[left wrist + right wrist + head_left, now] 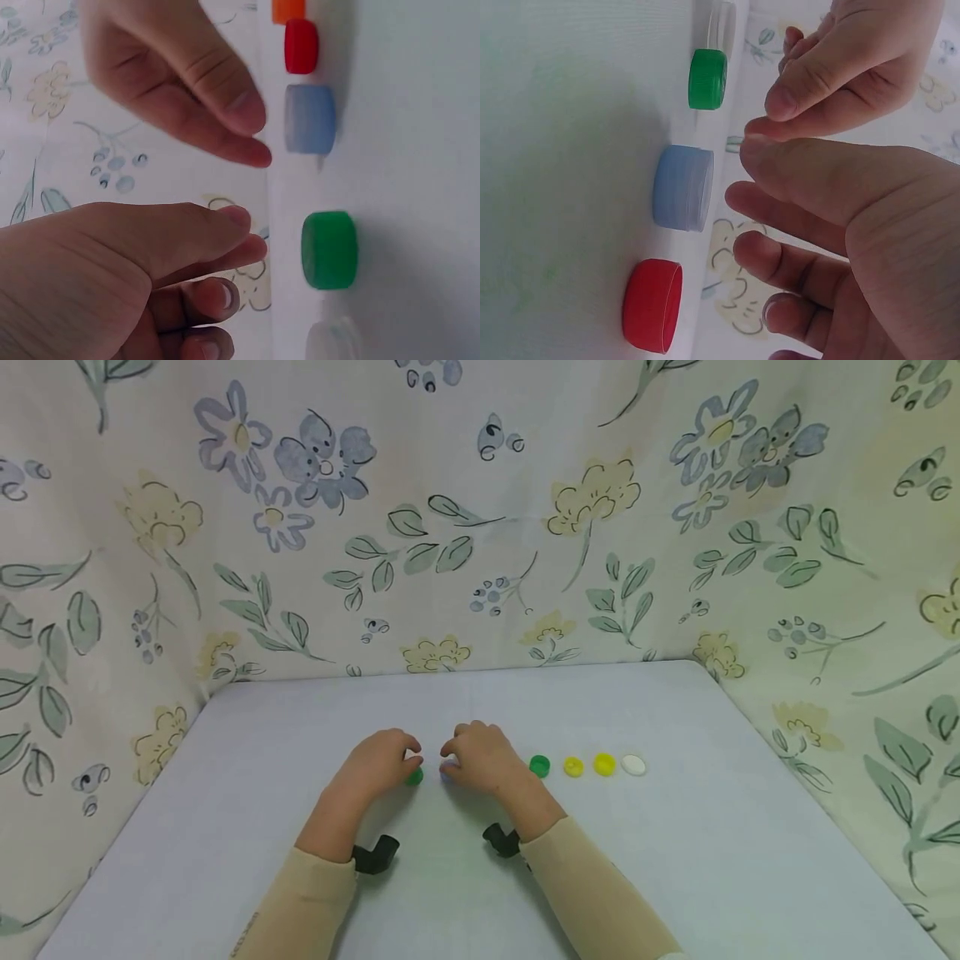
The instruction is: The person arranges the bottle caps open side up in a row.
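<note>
My left hand (381, 760) hovers by a green bottle cap (330, 250); its thumb and forefinger are close together with nothing between them. Beside it, my right hand (483, 758) is held over a light blue cap (682, 187), thumb and fingers apart and holding nothing. Both caps show clear of the fingertips in the wrist views. A red cap (652, 306) stands next to the blue one, then an orange cap (289, 10). A clear cap (332, 341) lies on the green cap's other side. In the head view the hands hide the red, orange and clear caps.
The row continues right along the white table (450, 902) with another green cap (539, 767), two yellow caps (573, 767) and a white cap (633, 765). A flowered cloth (480, 552) hangs behind the table. Black wrist mounts (377, 855) stick out from both sleeves.
</note>
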### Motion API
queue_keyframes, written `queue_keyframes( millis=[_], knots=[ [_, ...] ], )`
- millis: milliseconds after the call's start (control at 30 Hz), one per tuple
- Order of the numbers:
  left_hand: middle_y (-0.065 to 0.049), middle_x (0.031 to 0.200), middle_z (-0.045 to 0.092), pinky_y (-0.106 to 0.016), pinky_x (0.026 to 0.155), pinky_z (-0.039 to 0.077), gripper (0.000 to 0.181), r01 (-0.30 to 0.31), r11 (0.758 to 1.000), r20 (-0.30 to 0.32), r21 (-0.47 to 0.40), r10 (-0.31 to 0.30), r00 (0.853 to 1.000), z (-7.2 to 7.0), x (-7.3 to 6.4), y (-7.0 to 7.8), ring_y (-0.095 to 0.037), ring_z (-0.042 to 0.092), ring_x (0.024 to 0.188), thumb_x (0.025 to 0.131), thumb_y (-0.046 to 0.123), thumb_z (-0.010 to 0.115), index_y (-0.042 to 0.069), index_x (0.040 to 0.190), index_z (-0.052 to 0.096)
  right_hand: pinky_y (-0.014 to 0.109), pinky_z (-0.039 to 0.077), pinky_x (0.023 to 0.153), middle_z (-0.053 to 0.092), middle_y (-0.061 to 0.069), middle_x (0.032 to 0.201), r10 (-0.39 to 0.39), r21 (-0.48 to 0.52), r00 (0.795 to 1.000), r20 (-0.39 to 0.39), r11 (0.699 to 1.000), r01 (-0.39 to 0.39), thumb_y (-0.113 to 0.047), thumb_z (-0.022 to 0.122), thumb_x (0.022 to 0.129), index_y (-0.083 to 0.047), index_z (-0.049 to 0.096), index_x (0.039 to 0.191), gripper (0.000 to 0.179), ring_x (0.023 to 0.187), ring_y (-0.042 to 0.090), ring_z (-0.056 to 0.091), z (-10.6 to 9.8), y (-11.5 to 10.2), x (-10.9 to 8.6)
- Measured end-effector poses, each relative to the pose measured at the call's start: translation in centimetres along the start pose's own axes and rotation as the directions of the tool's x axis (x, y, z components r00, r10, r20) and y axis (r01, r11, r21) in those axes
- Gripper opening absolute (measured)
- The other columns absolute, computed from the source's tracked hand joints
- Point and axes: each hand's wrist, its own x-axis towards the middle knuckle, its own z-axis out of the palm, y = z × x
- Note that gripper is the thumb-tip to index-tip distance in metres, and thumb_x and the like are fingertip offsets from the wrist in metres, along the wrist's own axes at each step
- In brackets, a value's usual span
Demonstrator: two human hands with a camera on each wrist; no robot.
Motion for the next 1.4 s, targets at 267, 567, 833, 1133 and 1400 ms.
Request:
queue_keyframes(
  millis=[267,567,833,1133,1400],
  knots=[
    [-0.009,0.106,0.063,-0.041,0.082,0.047,0.030,0.055,0.998,0.033,-0.031,-0.054,0.998,-1.4,-0.7,-1.1,-0.022,0.057,0.091,0.089,0.024,0.065,0.007,0.113,0.066,0.033,0.043,0.078,0.058,-0.005,0.097,0.003,0.007,1.000,0.016,1.000,-0.004,-0.043,0.068,0.084,-0.022,0.071,0.112,0.035,0.087,0.014,0.051,-0.7,-0.6,-0.2],
    [-0.005,0.102,0.061,-0.041,0.083,0.046,0.026,0.058,0.997,0.028,-0.057,-0.056,0.998,1.8,-1.4,-1.7,-0.023,0.057,0.094,0.083,0.020,0.070,0.011,0.107,0.069,0.036,0.043,0.083,0.061,-0.005,0.097,0.059,0.170,0.991,0.119,0.982,-0.079,-0.029,0.074,0.081,-0.021,0.073,0.105,0.025,0.093,0.016,0.053,-0.1,-1.8,1.3],
    [0.004,0.077,0.052,-0.030,0.069,0.044,0.011,-0.072,0.997,-0.054,-0.001,0.072,0.996,2.3,-1.2,-1.2,-0.015,0.050,0.072,0.079,0.010,0.071,0.011,0.090,0.072,0.032,0.041,0.069,0.060,-0.008,0.075,-0.017,0.017,0.999,0.036,1.000,0.017,-0.020,0.070,0.080,-0.020,0.077,0.083,0.007,0.073,0.015,0.049,0.9,-3.0,2.2],
    [0.005,0.078,0.054,-0.030,0.070,0.044,0.008,-0.052,0.998,-0.019,-0.045,0.051,0.999,0.8,-1.2,-1.6,-0.014,0.050,0.074,0.082,0.013,0.072,0.011,0.089,0.070,0.031,0.037,0.061,0.048,-0.005,0.066,-0.069,-0.137,0.997,-0.044,0.989,0.062,-0.028,0.074,0.078,-0.018,0.068,0.069,0.015,0.065,0.015,0.044,0.8,-3.8,2.8],
    [0.005,0.071,0.051,-0.029,0.066,0.043,0.005,-0.082,0.993,0.000,-0.085,0.083,0.997,1.3,-1.2,-2.1,-0.013,0.047,0.069,0.086,0.016,0.069,0.011,0.086,0.071,0.032,0.039,0.062,0.048,-0.005,0.065,-0.055,-0.192,0.998,-0.041,0.980,0.046,-0.028,0.071,0.079,-0.020,0.066,0.068,0.014,0.064,0.016,0.044,1.4,-3.7,2.6]
  ],
)
